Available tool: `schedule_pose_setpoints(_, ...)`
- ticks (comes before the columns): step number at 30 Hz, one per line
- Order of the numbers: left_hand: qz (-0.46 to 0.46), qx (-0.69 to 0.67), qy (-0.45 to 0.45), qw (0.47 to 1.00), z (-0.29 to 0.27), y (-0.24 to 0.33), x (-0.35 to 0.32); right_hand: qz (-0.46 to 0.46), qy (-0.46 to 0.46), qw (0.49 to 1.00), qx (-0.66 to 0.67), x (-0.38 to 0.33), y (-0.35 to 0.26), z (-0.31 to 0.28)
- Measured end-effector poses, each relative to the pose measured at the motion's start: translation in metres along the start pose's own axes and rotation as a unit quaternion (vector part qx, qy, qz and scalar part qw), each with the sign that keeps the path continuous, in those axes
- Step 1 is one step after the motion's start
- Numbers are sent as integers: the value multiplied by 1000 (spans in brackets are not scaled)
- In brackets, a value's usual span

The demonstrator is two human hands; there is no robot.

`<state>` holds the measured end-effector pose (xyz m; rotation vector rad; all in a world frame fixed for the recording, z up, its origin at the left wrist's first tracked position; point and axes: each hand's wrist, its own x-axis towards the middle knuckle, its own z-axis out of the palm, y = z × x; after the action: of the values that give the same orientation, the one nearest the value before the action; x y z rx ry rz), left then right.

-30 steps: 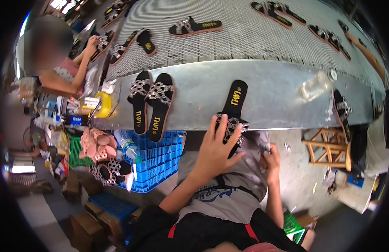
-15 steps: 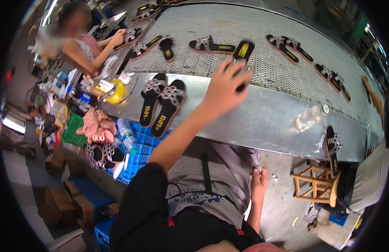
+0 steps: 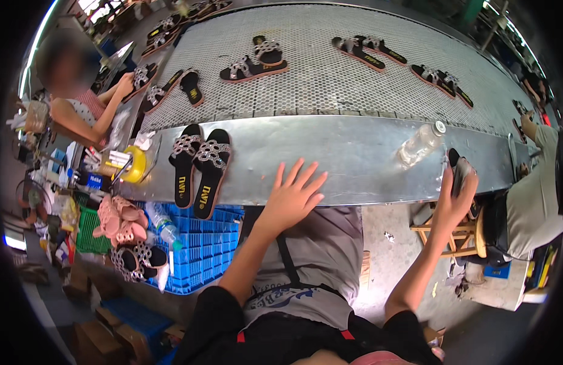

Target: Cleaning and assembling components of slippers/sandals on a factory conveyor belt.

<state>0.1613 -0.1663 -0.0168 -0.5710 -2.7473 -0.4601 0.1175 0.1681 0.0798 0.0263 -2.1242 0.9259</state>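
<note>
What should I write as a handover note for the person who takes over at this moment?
Left hand: open, fingers spread, resting on the metal shelf, holding nothing.
Right hand: gripping a black sandal at the shelf's right end.
A sandal pair lies on the shelf to the left; a clear bottle lies near the right hand.
Done: several sandals lie on the mesh belt.
Left: the held sandal and the shelf pair are not on the belt.

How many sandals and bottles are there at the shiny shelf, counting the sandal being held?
Paired sandals lying on the metal shelf: 2
Held sandal in the right hand: 1
Clear bottle: 1
Total: 4
</note>
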Motion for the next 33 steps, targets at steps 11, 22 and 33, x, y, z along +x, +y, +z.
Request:
schedule_pose_setpoints(11,-43,18,57,997,12,7,-16,-18,-46,998,-44,58,35,68)
schedule_pose_setpoints(22,-40,6,89,995,12,6,-14,287,100,885,352,75,126,61)
schedule_pose_setpoints(33,-44,-177,102,978,-8,-4,-42,174,-4,973,154,135,171,80)
